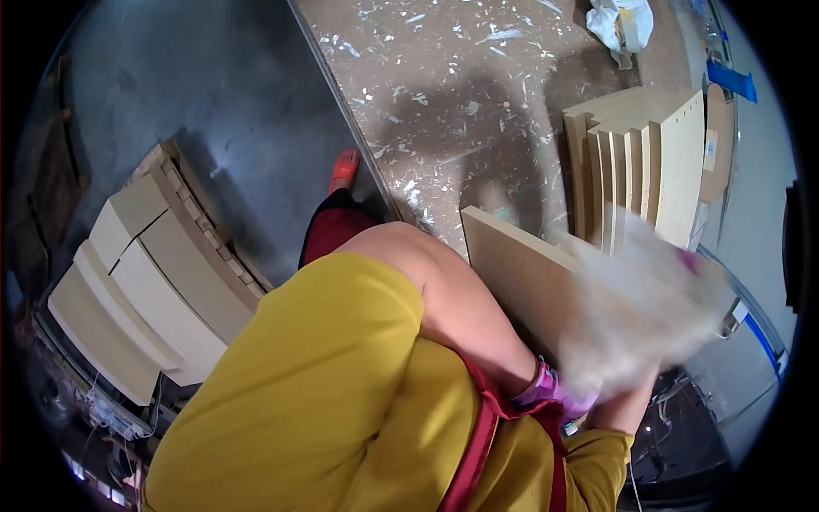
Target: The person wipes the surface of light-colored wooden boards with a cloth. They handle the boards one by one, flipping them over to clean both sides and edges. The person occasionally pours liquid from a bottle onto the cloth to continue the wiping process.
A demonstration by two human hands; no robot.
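Note:
A light wooden board [520, 277] stands tilted on edge on the worktable in front of me. My left hand [554, 391], in a pink and purple glove, is at the board's near end, and its fingers are hidden. A whitish cloth [631, 316], smeared by motion, covers part of the board's right side. It moves with my right hand [688, 261], of which only a small purple patch of glove shows at the cloth's far right. My right forearm runs up beneath the cloth.
The brown worktable [444, 111] is speckled with pale flakes. Several wooden boards [631, 162] stand together at its right. A crumpled white bag or wrap [621, 26] lies at the far right. On the left, pale panels [162, 273] are stacked near the grey floor [205, 77].

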